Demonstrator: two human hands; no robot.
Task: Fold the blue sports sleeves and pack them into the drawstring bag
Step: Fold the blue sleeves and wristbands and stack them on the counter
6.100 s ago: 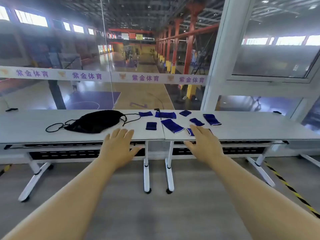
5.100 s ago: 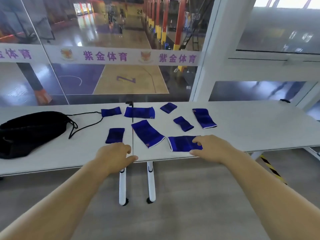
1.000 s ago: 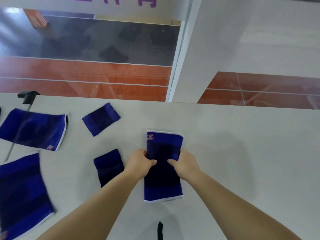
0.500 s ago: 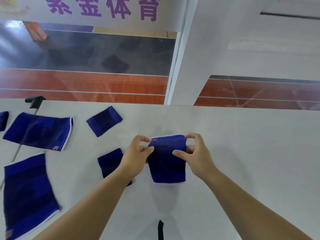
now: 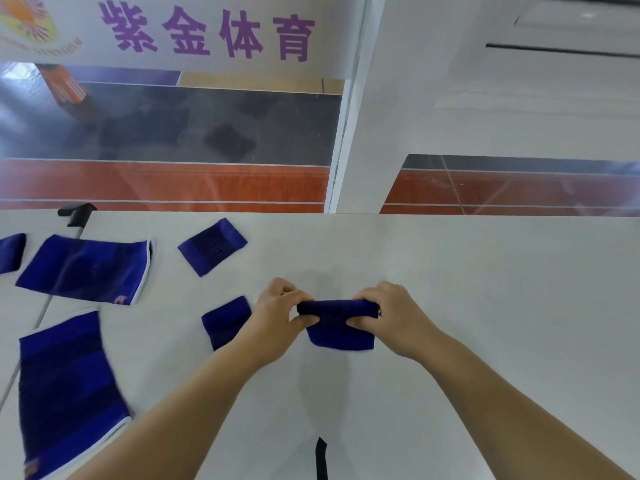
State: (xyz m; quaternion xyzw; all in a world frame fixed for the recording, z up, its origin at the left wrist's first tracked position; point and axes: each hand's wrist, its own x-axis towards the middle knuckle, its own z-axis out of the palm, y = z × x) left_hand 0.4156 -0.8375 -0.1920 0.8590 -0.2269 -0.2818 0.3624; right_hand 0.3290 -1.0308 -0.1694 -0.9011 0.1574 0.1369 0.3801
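**Both hands clamped on a half-folded blue sleeve**

A blue sleeve sits at the middle of the white tabletop, doubled over so that its far edge forms a thick roll while a single layer lies flat on the near side. The left hand pinches the roll's left end between thumb and curled fingers; the right hand pinches its right end the same way. The two hands are apart by the width of the sleeve.

Just left of the left hand lies a small blue band, partly hidden by the wrist. Farther away and to the left rests another small band, tilted. At the left side are two larger sleeves with white trim: one far, one near. A further blue piece is cut off by the left edge. A black strap shows at the near edge. The drawstring bag is out of sight.

Beyond the tabletop stands a glass pane with a banner bearing purple characters.
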